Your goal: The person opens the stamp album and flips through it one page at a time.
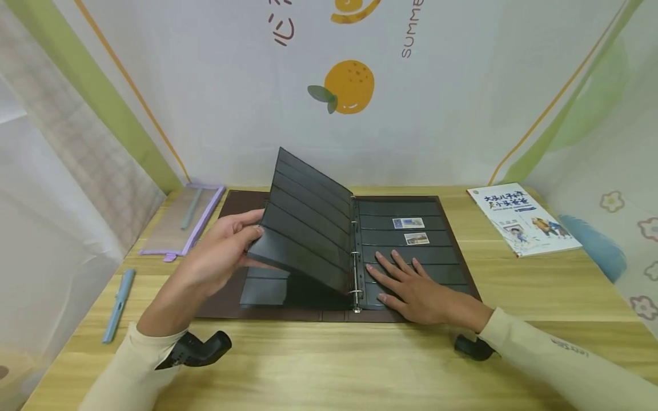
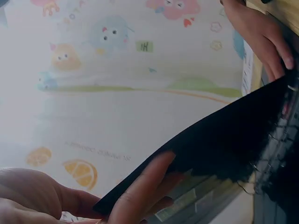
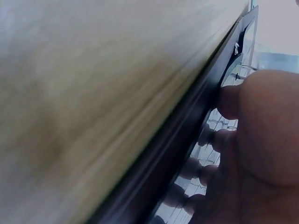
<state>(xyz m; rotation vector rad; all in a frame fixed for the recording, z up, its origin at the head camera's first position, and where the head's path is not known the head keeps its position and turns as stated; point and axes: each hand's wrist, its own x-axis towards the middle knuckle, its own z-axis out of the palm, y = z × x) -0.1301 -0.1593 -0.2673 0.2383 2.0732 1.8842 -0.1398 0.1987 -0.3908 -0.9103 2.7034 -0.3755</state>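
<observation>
Two stamps (image 1: 409, 222) already sit in the upper strips of the right-hand page (image 1: 411, 240), one above the other, while the rows below them show only dark, glossy pockets, so by my reckoning the filling of this album has barely begun. One black leaf (image 1: 308, 220), stiff and ribbed with horizontal clear strips, stands lifted on the metal rings (image 1: 354, 268) at the spine, tilted toward ten o'clock; the left hand (image 1: 226, 245) pinches its outer edge, thumb on top and fingers curled beneath, as the left wrist view shows from under the sheet. At four o'clock from the rings the right hand (image 1: 411, 282) lies flat with fingers spread and straight, pressing the right-hand page down and gripping nothing. The album (image 1: 231, 205) itself, a brown leather-look binder lying open, rests in the middle of the pale wood-grain tabletop (image 1: 329, 365). Farther out, at nine o'clock, lies a slim light-blue pen (image 1: 118, 305), with a translucent lilac-trimmed pouch (image 1: 182, 222) at ten o'clock, and a thin illustrated paperback booklet (image 1: 524, 218) at two o'clock.
</observation>
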